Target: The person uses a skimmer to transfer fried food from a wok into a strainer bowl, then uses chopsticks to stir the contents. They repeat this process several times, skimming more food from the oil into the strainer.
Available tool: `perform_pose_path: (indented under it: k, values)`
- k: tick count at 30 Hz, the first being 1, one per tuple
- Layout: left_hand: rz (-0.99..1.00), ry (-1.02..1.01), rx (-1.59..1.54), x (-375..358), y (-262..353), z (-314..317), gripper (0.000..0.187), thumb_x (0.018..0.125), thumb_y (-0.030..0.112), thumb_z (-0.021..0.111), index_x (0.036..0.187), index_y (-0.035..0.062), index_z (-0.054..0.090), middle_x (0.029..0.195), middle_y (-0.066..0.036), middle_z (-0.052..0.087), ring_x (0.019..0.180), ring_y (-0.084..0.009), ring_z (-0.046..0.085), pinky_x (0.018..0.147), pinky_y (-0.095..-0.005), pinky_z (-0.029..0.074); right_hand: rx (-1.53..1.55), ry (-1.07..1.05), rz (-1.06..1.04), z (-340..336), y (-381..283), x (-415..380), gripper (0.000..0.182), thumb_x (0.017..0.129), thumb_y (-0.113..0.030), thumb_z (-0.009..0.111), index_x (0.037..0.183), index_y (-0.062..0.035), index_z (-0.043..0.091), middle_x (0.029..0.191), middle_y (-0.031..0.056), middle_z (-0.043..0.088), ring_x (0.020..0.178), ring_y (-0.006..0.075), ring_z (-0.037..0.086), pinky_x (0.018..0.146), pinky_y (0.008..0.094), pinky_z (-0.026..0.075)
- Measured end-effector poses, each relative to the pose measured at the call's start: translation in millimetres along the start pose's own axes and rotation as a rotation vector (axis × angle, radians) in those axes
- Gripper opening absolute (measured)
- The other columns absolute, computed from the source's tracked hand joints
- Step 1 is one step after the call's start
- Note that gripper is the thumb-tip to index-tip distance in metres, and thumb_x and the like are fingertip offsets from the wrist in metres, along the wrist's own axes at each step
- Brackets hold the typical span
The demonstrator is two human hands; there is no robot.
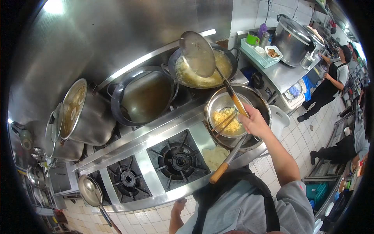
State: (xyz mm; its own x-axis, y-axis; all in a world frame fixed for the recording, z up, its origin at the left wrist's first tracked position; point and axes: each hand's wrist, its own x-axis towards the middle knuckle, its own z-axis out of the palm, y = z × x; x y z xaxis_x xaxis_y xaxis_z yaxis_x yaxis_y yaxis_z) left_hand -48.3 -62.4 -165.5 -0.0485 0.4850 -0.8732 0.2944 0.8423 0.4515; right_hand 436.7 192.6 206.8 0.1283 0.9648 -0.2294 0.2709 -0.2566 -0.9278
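Note:
My right hand (255,120) is closed round the wooden handle of a long strainer (197,54), whose round head is raised over a wok (230,64) of bubbling yellowish oil. Below that hand, a metal bowl (213,104) holds yellow shredded food (226,120), with thin sticks lying across it. The bowl rests in a larger dark-rimmed pan (266,111). A wooden-handled utensil (220,171) leans from the pan toward my body. My left hand (179,206) hangs low near the stove's front edge, its fingers curled; whether it holds anything cannot be made out.
A second wok (144,97) with liquid stands left of the bubbling one, beside a tall pot (93,117). Burners (181,160) line the front. A pan (90,190) sits at the lower left. Two people (333,82) stand at the right, past a counter (282,72).

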Motion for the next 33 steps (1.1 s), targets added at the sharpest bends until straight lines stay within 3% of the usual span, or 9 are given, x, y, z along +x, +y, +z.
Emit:
perform_pose_path:
  k: [6, 14, 17, 21, 23, 25, 29, 32, 33]
  values:
    - [-0.033, -0.056, -0.021, 11, -16, -6, 0.019, 0.087, 0.027, 0.065, 0.089, 0.0087, 0.07, 0.07, 0.001, 0.056, 0.059, -0.0103, 0.047, 0.051, -0.0308, 0.037, -0.119, 0.022, -0.313, 12, 34, 9, 0.047, 0.093, -0.009, 0.059, 0.139, -0.0029, 0.05, 0.117, 0.0189, 0.067, 0.112, 0.0256, 0.062, 0.098, 0.0342, 0.045]
    - [0.163, -0.005, 0.222, 46, -61, -10, 0.029, 0.089, 0.032, 0.064, 0.1, 0.0065, 0.073, 0.076, -0.001, 0.062, 0.066, -0.0106, 0.052, 0.055, -0.0304, 0.042, -0.196, 0.051, -0.253, 11, 43, 21, 0.048, 0.091, -0.009, 0.059, 0.138, -0.0031, 0.051, 0.114, 0.0221, 0.067, 0.108, 0.0262, 0.064, 0.093, 0.0344, 0.047]
    - [-0.046, -0.007, 0.051, -7, -8, -4, 0.032, 0.089, 0.034, 0.064, 0.102, 0.0061, 0.073, 0.078, -0.003, 0.063, 0.068, -0.0121, 0.053, 0.059, -0.0311, 0.043, -0.172, 0.096, -0.243, 5, 46, 23, 0.048, 0.091, -0.01, 0.058, 0.138, -0.0029, 0.051, 0.11, 0.0206, 0.068, 0.102, 0.0235, 0.065, 0.091, 0.0337, 0.048]
    - [0.032, -0.063, -0.009, 6, -25, -8, 0.031, 0.088, 0.033, 0.066, 0.101, 0.0061, 0.073, 0.077, -0.002, 0.062, 0.067, -0.0111, 0.052, 0.058, -0.0304, 0.043, -0.152, 0.156, -0.111, -5, 31, 17, 0.049, 0.091, -0.009, 0.057, 0.139, -0.002, 0.051, 0.105, 0.0145, 0.068, 0.094, 0.0189, 0.063, 0.088, 0.0319, 0.048]
    - [0.096, -0.067, -0.033, 13, -30, -7, 0.029, 0.088, 0.032, 0.067, 0.101, 0.0063, 0.073, 0.078, -0.002, 0.062, 0.066, -0.0103, 0.051, 0.057, -0.0298, 0.042, -0.088, 0.169, -0.135, -10, 28, 19, 0.049, 0.091, -0.008, 0.056, 0.139, -0.0016, 0.051, 0.101, 0.0108, 0.067, 0.087, 0.0165, 0.062, 0.082, 0.0298, 0.049]
    - [0.108, -0.052, 0.053, 18, -32, -7, 0.029, 0.088, 0.03, 0.068, 0.104, 0.0053, 0.073, 0.081, -0.003, 0.064, 0.071, -0.0129, 0.054, 0.062, -0.0315, 0.045, -0.014, 0.165, -0.098, -14, 18, 19, 0.048, 0.091, -0.007, 0.055, 0.139, -0.002, 0.05, 0.089, 0.0051, 0.063, 0.065, 0.0116, 0.057, 0.061, 0.0262, 0.048]
    - [0.132, -0.019, 0.087, 36, -44, -8, 0.033, 0.089, 0.027, 0.068, 0.112, 0.0027, 0.07, 0.095, -0.008, 0.069, 0.087, -0.0195, 0.06, 0.077, -0.0347, 0.049, 0.1, 0.131, -0.08, -16, 13, 32, 0.045, 0.093, -0.008, 0.053, 0.138, -0.0033, 0.049, 0.068, -0.0012, 0.051, 0.042, 0.0074, 0.043, 0.039, 0.0254, 0.035]
    - [0.102, -0.07, 0.116, 36, -39, -13, 0.037, 0.09, 0.025, 0.068, 0.117, 0.0012, 0.067, 0.104, -0.011, 0.07, 0.099, -0.0226, 0.061, 0.087, -0.0357, 0.048, 0.132, 0.122, -0.053, -11, 23, 56, 0.044, 0.093, -0.008, 0.053, 0.137, -0.0019, 0.049, 0.064, -0.0013, 0.05, 0.042, 0.0086, 0.044, 0.038, 0.0258, 0.035]
    - [0.125, -0.038, 0.117, 32, -33, -11, 0.028, 0.089, 0.02, 0.065, 0.111, 0.0046, 0.069, 0.096, -0.006, 0.067, 0.086, -0.0186, 0.058, 0.075, -0.0328, 0.044, 0.15, 0.105, -0.044, -7, 27, 64, 0.041, 0.093, -0.008, 0.053, 0.133, -0.0011, 0.05, 0.064, -0.0008, 0.05, 0.041, 0.009, 0.044, 0.038, 0.026, 0.035]
